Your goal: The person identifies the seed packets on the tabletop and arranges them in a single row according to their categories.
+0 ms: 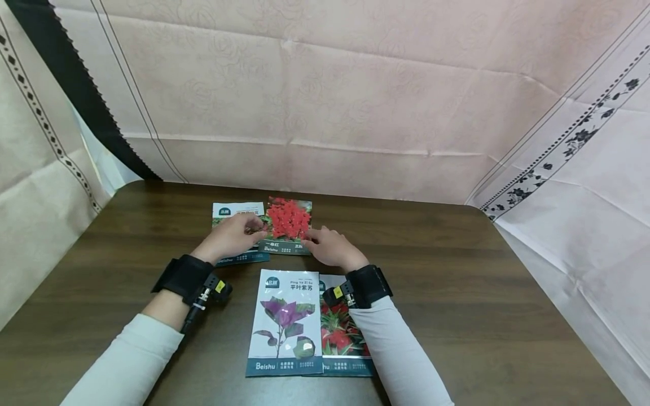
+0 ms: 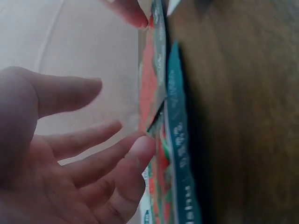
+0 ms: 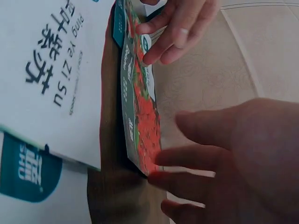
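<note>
A seed packet with red blossoms (image 1: pixel 288 219) lies at the back of the table. Its left part overlaps another packet (image 1: pixel 244 258) with a white top and teal base, largely covered by my left hand (image 1: pixel 232 234). In the left wrist view the left fingertips (image 2: pixel 142 147) touch where the two packets overlap, and the thumb stands apart. At the red-blossom packet's right edge is my right hand (image 1: pixel 335 248). Its fingertips (image 3: pixel 156 177) touch that edge or lie very near it, with the thumb spread away.
Nearer me, a white packet with a purple-leaved plant (image 1: pixel 284 321) overlaps another packet with red flowers (image 1: pixel 342 338), partly hidden under my right forearm. All lie on a brown wooden table (image 1: pixel 482 316). Pale patterned cloth (image 1: pixel 330 101) hangs behind it.
</note>
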Demonstrator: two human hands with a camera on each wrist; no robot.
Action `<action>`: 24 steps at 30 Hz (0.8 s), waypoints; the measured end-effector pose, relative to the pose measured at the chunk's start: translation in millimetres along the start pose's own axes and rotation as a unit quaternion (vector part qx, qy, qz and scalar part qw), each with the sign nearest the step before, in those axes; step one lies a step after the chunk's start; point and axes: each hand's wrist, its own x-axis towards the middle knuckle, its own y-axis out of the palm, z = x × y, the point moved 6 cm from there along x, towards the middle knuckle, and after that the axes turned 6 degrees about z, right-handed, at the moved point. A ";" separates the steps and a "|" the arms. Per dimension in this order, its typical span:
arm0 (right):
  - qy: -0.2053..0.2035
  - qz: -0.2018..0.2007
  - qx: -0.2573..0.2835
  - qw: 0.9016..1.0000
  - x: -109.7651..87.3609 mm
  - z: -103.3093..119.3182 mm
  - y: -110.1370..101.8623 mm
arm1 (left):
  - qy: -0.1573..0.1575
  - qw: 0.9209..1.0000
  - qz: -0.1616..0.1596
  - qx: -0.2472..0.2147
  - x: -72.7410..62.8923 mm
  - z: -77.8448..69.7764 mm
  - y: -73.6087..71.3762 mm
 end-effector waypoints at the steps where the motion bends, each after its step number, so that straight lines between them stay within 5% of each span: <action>1: 0.001 0.011 -0.008 1.000 -0.5 -0.1 1.4 | -0.003 1.000 0.006 -0.007 0.4 1.6 1.2; 14: 0.013 0.048 -0.031 0.998 0.1 -1.7 6.4 | -0.040 0.996 0.033 -0.078 4.0 12.4 4.6; 24: 0.018 0.046 -0.036 0.998 -0.1 -2.6 7.9 | -0.070 0.982 0.048 -0.171 10.2 16.1 16.5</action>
